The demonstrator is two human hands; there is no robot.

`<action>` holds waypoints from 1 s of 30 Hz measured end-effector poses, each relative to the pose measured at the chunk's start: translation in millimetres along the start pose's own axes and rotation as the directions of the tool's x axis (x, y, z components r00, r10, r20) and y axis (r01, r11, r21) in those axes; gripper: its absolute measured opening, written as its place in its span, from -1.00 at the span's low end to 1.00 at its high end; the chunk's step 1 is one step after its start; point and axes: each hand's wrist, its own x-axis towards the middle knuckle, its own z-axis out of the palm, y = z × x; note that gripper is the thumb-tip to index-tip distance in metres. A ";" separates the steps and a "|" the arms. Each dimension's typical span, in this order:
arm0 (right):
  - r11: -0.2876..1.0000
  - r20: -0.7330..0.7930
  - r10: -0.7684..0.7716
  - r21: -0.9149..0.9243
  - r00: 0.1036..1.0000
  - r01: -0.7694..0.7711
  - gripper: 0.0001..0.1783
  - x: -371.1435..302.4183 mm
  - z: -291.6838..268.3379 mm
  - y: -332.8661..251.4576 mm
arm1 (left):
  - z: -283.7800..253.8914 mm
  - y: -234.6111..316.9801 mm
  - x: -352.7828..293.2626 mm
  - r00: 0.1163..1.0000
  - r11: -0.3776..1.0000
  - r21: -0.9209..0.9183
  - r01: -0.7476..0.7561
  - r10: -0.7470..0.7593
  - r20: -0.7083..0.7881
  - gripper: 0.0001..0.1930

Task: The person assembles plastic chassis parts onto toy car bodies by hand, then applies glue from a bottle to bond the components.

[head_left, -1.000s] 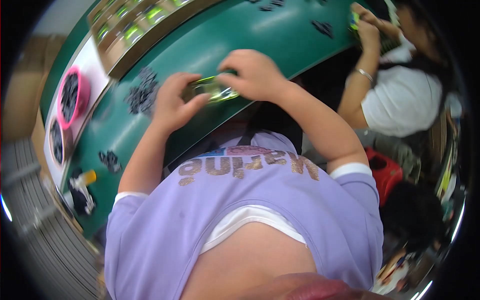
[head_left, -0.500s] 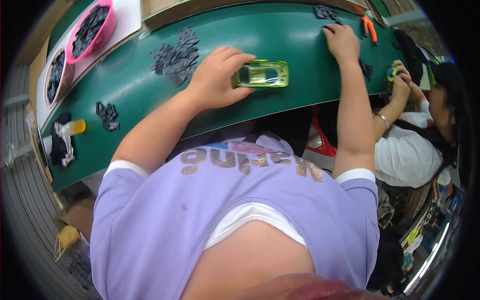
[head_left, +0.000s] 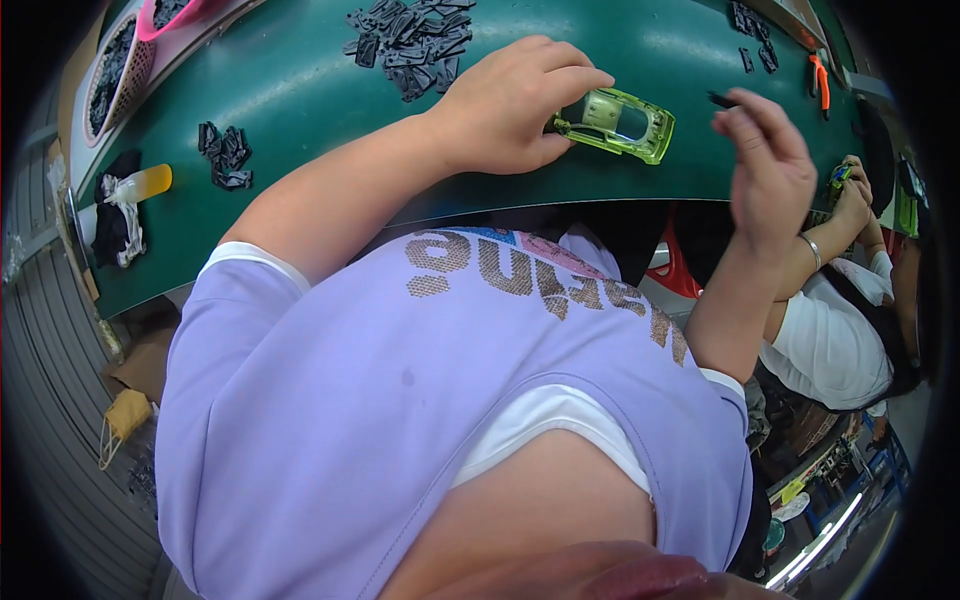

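My left hand [head_left: 520, 105] grips one end of a shiny green toy car body [head_left: 625, 125] just above the green table. Windows and an open middle show in the shell. To the right of the car, my right hand [head_left: 770, 165] pinches a small black plastic part [head_left: 719, 99] between thumb and fingers, apart from the car. A pile of black plastic parts [head_left: 410, 45] lies beyond my left hand. A few more black parts [head_left: 755, 35] lie at the far right.
Orange-handled pliers [head_left: 821, 82] rest at the right of the green table [head_left: 300, 60]. At left are a small heap of black parts [head_left: 226, 155], a yellow-capped bottle [head_left: 150, 182] and a basket of black pieces [head_left: 122, 80]. A co-worker's hands [head_left: 852, 195] hold a green toy at right.
My right hand has come back from the far black parts toward the car, carrying one part. My left hand and the car have shifted right in view, and the car is tilted now.
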 end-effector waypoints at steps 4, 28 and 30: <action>0.952 0.181 -0.155 -0.234 0.971 0.196 -0.79 -22.7 42.6 -2.0 | -0.1 -0.2 -2.3 1.000 1.000 0.014 0.014 -0.014 0.007 -0.34; 0.780 0.372 -0.101 -0.546 0.923 0.306 -0.90 -26.9 70.4 -1.5 | -8.3 6.3 4.7 0.999 0.995 -0.083 -0.052 0.051 -0.018 -0.47; 0.783 0.365 -0.134 -0.531 0.921 0.324 -0.90 -27.0 70.1 0.5 | -9.6 6.8 4.7 0.999 0.995 -0.084 -0.048 0.047 -0.015 -0.46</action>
